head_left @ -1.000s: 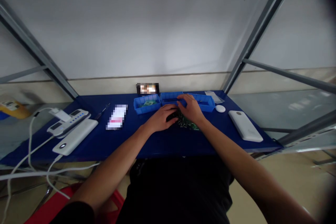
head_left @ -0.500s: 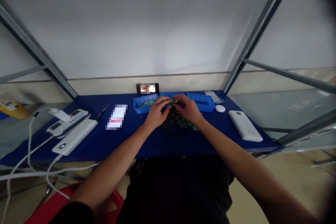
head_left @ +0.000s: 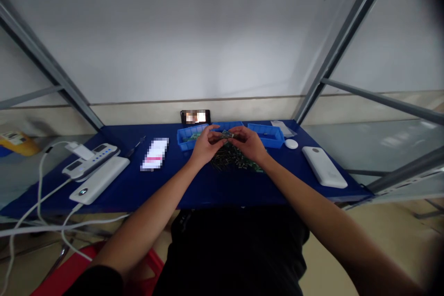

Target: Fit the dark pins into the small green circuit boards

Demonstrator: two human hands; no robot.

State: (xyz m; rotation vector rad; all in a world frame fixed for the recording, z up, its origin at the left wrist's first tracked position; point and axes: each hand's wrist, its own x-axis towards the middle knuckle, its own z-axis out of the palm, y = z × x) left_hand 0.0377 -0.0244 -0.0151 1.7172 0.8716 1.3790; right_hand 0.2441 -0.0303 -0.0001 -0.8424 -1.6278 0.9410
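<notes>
Over the pile, my left hand (head_left: 204, 146) and my right hand (head_left: 250, 143) meet with fingers pinched on a small greenish circuit board (head_left: 227, 134). My fingers cover part of it, so its detail is unclear. Just below lies a heap of small green circuit boards (head_left: 243, 161), mixed with dark thin parts (head_left: 222, 161). Beyond my left hand, a blue bin (head_left: 185, 145) holds green pieces. A second blue bin (head_left: 227, 125) sits behind the hands, mostly hidden. To the right is a third blue bin (head_left: 274, 142) with a small dark item inside.
On the blue table (head_left: 152, 194) are a lit phone (head_left: 155, 154), a power strip (head_left: 90, 162) and a white power bank (head_left: 100, 181) with cables. Another phone (head_left: 196, 116) leans at the back. Rightward are a round white object (head_left: 291, 144), a clear bag (head_left: 282, 128) and a white power bank (head_left: 324, 166).
My left hand has turned slightly, its index finger now lifted and its thumb along the board. The held board shows more between the fingertips. My right hand has barely shifted.
</notes>
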